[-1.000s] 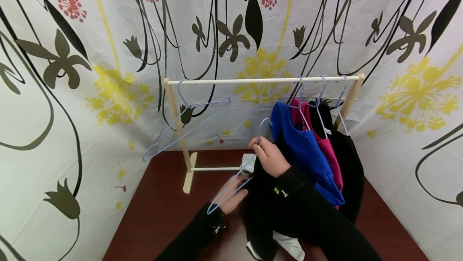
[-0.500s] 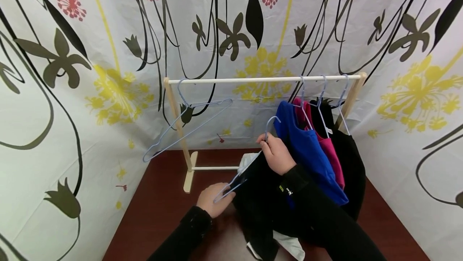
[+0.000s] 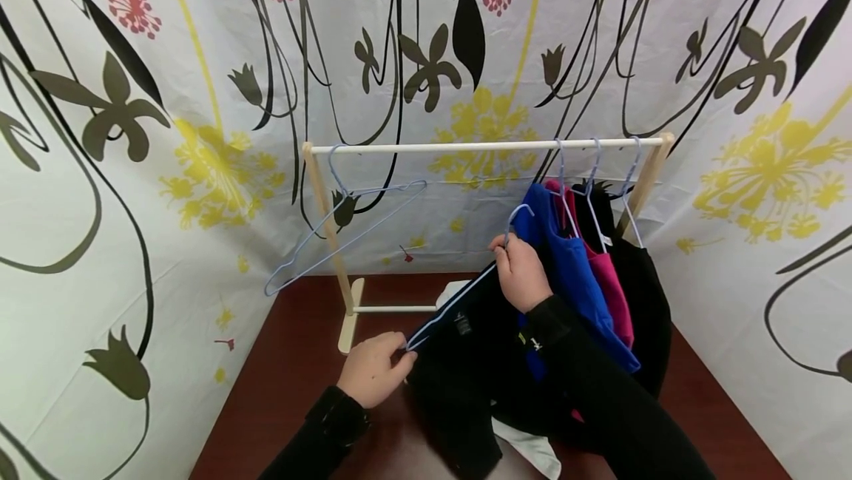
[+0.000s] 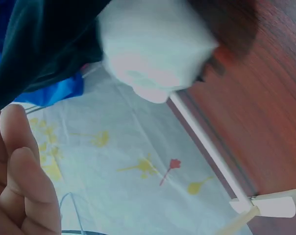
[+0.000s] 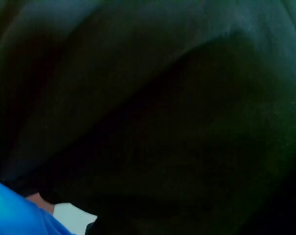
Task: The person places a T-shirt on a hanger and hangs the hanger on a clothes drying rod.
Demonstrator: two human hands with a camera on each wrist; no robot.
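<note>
My right hand [image 3: 522, 271] grips a light-blue wire clothes hanger [image 3: 519, 210] just below its hook. A black shirt [image 3: 452, 384] hangs over the hanger, with a small printed label near its neckline. The hanger's lower-left arm shows along the shirt's top edge. At that end my left hand [image 3: 374, 370] pinches the shirt's edge between thumb and fingers, right at the hanger's tip. In the left wrist view, curled fingers [image 4: 25, 181] show beside the dark cloth. Dark cloth fills most of the right wrist view, and the right hand is hidden there.
A wooden clothes rack [image 3: 426, 148] stands behind. A bare hanger [image 3: 346, 243] hangs at its left. Blue [image 3: 572, 273], pink [image 3: 609, 280] and black garments [image 3: 639, 302] hang at its right. White cloth [image 3: 529, 447] lies on the dark red table [image 3: 259, 399].
My left hand has come out from behind the hanger to the shirt's edge, and the shirt now covers the hanger's left arm. The right hand and hanger have shifted right and up slightly.
</note>
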